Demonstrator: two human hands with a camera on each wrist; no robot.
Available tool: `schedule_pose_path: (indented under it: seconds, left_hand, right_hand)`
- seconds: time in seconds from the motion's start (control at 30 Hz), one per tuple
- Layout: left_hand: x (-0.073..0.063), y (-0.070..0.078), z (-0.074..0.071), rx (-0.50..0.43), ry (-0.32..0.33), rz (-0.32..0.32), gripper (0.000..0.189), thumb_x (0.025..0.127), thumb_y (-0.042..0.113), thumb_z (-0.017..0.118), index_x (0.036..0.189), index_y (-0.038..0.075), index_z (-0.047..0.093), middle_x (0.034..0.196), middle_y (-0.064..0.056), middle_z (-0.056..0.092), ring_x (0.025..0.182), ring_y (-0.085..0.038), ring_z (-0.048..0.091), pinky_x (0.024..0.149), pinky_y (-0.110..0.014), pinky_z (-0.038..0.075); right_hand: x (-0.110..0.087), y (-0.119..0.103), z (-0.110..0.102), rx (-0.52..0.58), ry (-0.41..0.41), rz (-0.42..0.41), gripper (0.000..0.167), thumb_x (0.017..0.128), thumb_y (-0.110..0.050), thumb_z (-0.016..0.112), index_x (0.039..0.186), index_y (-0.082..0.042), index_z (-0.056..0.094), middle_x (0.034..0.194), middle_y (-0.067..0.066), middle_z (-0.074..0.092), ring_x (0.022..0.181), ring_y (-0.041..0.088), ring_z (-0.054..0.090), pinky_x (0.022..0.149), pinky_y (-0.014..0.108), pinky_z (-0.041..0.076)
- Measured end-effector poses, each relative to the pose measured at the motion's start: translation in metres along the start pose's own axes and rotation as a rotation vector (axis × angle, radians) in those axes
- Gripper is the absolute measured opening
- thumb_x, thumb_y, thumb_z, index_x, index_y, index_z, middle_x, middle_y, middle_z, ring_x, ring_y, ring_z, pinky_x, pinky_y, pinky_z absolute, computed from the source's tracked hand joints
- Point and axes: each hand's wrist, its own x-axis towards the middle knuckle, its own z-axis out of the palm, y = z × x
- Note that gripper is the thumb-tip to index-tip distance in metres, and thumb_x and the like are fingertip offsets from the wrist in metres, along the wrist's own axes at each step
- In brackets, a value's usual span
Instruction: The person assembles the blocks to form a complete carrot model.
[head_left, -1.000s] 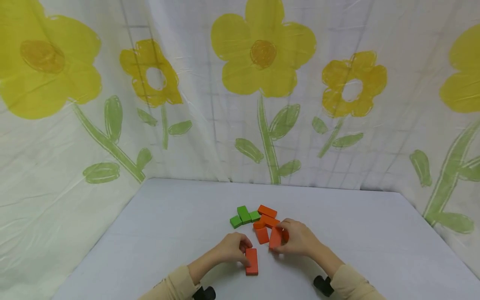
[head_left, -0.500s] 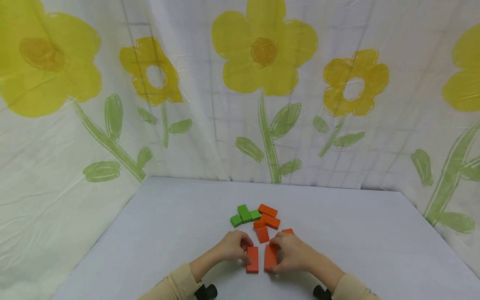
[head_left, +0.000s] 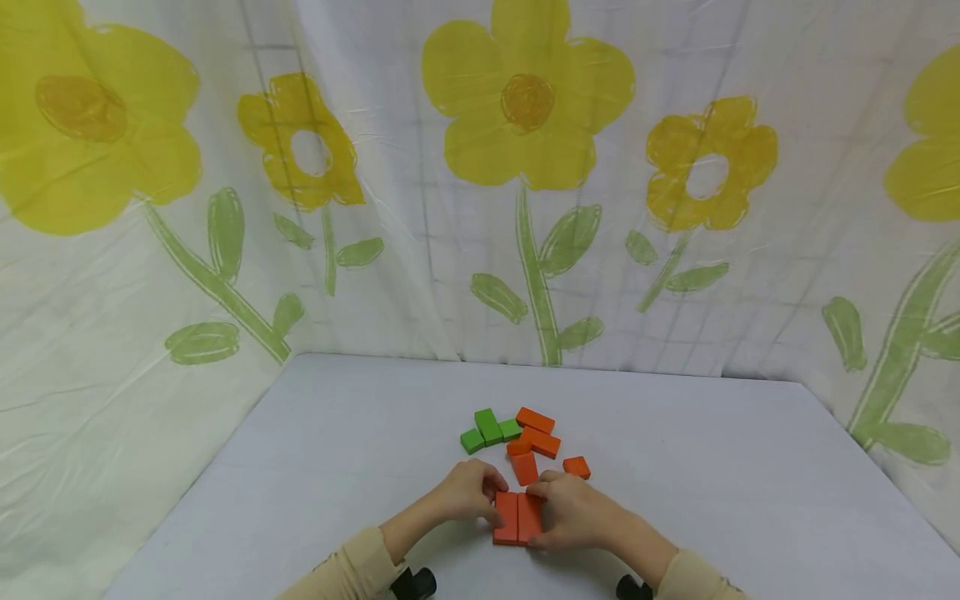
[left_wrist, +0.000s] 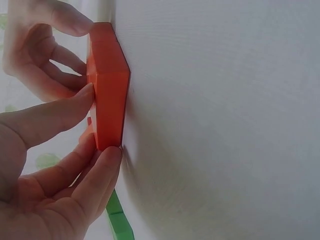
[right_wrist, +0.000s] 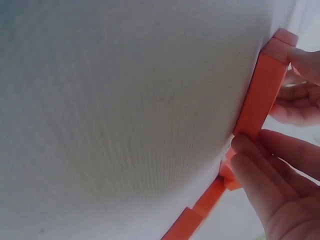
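Two flat, oblong red blocks lie side by side on the white table, their long edges meeting or nearly so. My left hand [head_left: 462, 493] pinches the left red block [head_left: 506, 518] by its ends, thumb at the near end and fingers at the far one. In the same way my right hand [head_left: 576, 510] grips the right red block [head_left: 529, 518], partly covering its outer side. In the left wrist view, a long side of the left red block [left_wrist: 111, 107] faces the camera. The right wrist view shows the outer side of the right red block [right_wrist: 262, 95].
Just beyond the hands sit several orange blocks [head_left: 525, 468] in a loose cluster, one small orange block [head_left: 577, 467] apart on the right. Several green blocks [head_left: 488, 427] adjoin them at the left. A flower-printed curtain [head_left: 405, 250] hangs behind the white table [head_left: 337, 433].
My right hand has brought its red block nearer and leftward, up against the left one. The small orange block, earlier mostly covered by that hand, now shows. My left hand has stayed in place.
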Motion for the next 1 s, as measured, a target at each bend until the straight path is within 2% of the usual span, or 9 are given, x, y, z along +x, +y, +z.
schedule_pose_path:
  seconds: [0.07,0.17,0.33,0.43,0.53,0.6,0.7,0.87,1.0]
  left_hand:
    - [0.0,0.0,0.0,0.001,0.001,0.004,0.026,0.07,-0.002,0.081,0.094,-0.002,0.069,0.069,-0.002,0.052,0.064,-0.013,0.044,0.057,-0.022,0.036]
    - [0.0,0.0,0.0,0.001,-0.003,0.001,0.027,0.071,-0.002,0.08,0.094,-0.003,0.069,0.068,-0.001,0.052,0.064,-0.012,0.044,0.057,-0.022,0.036]
    - [0.0,0.002,-0.001,-0.001,0.004,-0.018,0.026,0.071,-0.004,0.08,0.095,-0.004,0.069,0.069,0.0,0.052,0.065,-0.013,0.044,0.058,-0.022,0.037]
    - [0.001,0.004,-0.001,-0.003,0.009,-0.052,0.026,0.07,-0.004,0.079,0.094,-0.004,0.069,0.07,-0.001,0.053,0.066,-0.014,0.045,0.059,-0.023,0.039]
    - [0.001,0.007,0.001,-0.001,0.011,-0.085,0.026,0.07,-0.005,0.079,0.093,-0.004,0.069,0.072,-0.002,0.056,0.067,-0.015,0.047,0.06,-0.024,0.042]
    - [0.002,0.008,0.002,0.008,0.014,-0.101,0.025,0.069,-0.005,0.079,0.092,-0.004,0.069,0.073,-0.002,0.058,0.067,-0.015,0.049,0.061,-0.025,0.044]
    - [0.003,0.01,0.003,0.02,0.022,-0.124,0.024,0.069,-0.005,0.08,0.091,-0.003,0.069,0.076,-0.003,0.06,0.069,-0.016,0.05,0.064,-0.028,0.046]
    - [0.003,0.011,0.004,0.019,0.026,-0.149,0.024,0.069,-0.006,0.079,0.091,-0.003,0.069,0.076,-0.004,0.06,0.07,-0.017,0.051,0.065,-0.03,0.048]
    - [0.002,0.012,0.004,0.017,0.032,-0.154,0.023,0.069,-0.006,0.079,0.09,-0.003,0.069,0.075,-0.003,0.06,0.07,-0.017,0.052,0.065,-0.03,0.048]
  right_hand:
    - [0.001,0.0,-0.002,0.01,-0.009,0.007,0.054,0.073,-0.035,0.082,0.112,0.001,0.069,0.099,0.003,0.065,0.078,0.004,0.049,0.073,0.021,0.049]
    - [0.003,0.006,-0.008,0.027,0.026,0.006,0.041,0.08,-0.029,0.078,0.107,0.0,0.07,0.099,0.003,0.066,0.083,0.01,0.056,0.074,0.027,0.051]
    - [0.015,0.023,-0.022,0.022,0.185,0.049,0.016,0.085,-0.004,0.069,0.1,0.003,0.069,0.094,0.01,0.068,0.088,0.027,0.063,0.076,0.042,0.053]
    - [0.022,0.032,-0.027,-0.007,0.226,0.082,0.017,0.083,0.006,0.068,0.1,0.005,0.069,0.096,0.014,0.068,0.091,0.032,0.064,0.08,0.047,0.052]
    - [0.03,0.039,-0.028,-0.048,0.229,0.114,0.018,0.081,0.01,0.067,0.099,0.005,0.069,0.097,0.015,0.068,0.094,0.033,0.064,0.084,0.048,0.051]
    - [0.036,0.043,-0.028,-0.07,0.226,0.144,0.022,0.08,0.012,0.067,0.1,0.005,0.068,0.1,0.016,0.067,0.097,0.034,0.063,0.086,0.047,0.05]
    - [0.044,0.047,-0.03,-0.157,0.201,0.142,0.033,0.077,0.014,0.07,0.109,0.006,0.066,0.111,0.018,0.065,0.105,0.035,0.061,0.09,0.046,0.048]
    - [0.057,0.052,-0.036,-0.283,0.08,0.06,0.055,0.079,0.014,0.07,0.131,0.003,0.056,0.137,0.019,0.053,0.125,0.037,0.049,0.098,0.047,0.043]
    - [0.066,0.052,-0.036,-0.372,-0.014,0.063,0.06,0.081,0.017,0.065,0.136,-0.004,0.054,0.142,0.014,0.05,0.129,0.036,0.044,0.099,0.05,0.042]
